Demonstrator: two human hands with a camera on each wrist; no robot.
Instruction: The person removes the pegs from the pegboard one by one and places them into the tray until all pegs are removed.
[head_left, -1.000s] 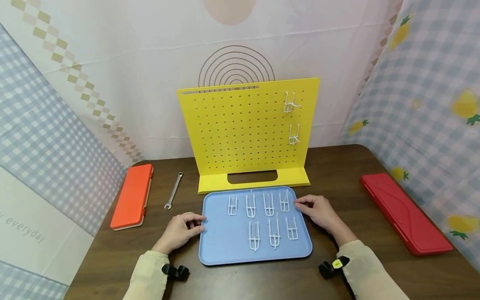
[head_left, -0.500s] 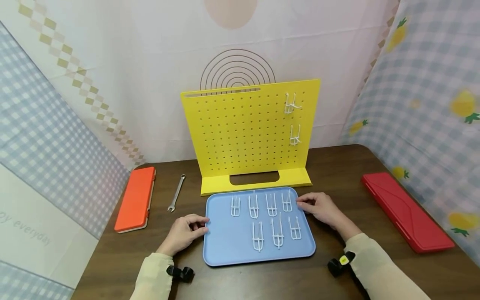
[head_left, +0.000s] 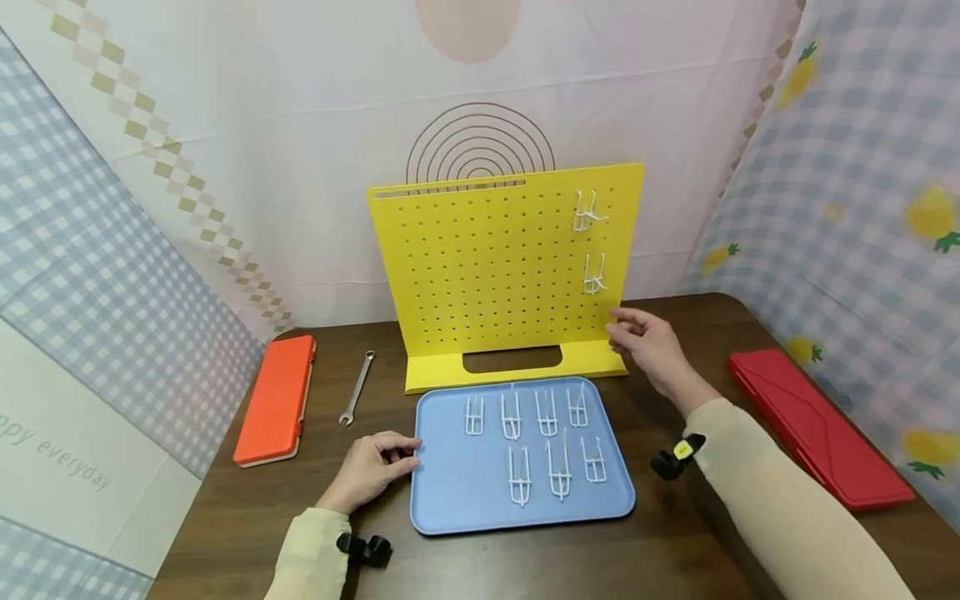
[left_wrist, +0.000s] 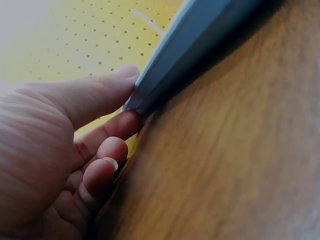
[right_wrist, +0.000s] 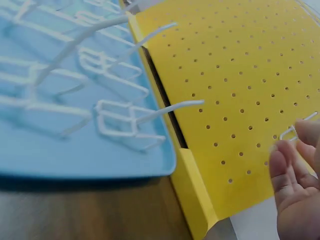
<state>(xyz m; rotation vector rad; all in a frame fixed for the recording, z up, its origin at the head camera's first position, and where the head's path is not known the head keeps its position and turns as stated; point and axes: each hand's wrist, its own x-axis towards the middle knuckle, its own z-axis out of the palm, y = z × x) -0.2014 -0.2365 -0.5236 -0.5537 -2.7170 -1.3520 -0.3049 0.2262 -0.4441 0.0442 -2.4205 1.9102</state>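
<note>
At the left edge of the blue tray (head_left: 450, 500), my left hand (head_left: 372, 469) pinches the rim between thumb and index finger; the left wrist view shows the thumb (left_wrist: 107, 90) on the rim and the index finger below. Several white wire hooks (head_left: 519, 477) lie on the tray's middle and right side. My right hand (head_left: 654, 352) is raised beside the lower right edge of the yellow pegboard (head_left: 487, 267), its fingers bent loosely and holding nothing. Two more white wire hooks hang on the board's right side, an upper hook (head_left: 585, 212) and a lower hook (head_left: 595, 275).
An orange case (head_left: 273, 400) and a combination wrench (head_left: 357, 388) lie on the wooden table to the left. A red case (head_left: 817, 429) lies at the right. Patterned cloth (head_left: 337, 125) hangs behind and at both sides.
My right hand has left the tray's right edge and moved up and away to the pegboard's lower right edge. My left hand stays at the tray. The head view has shifted slightly.
</note>
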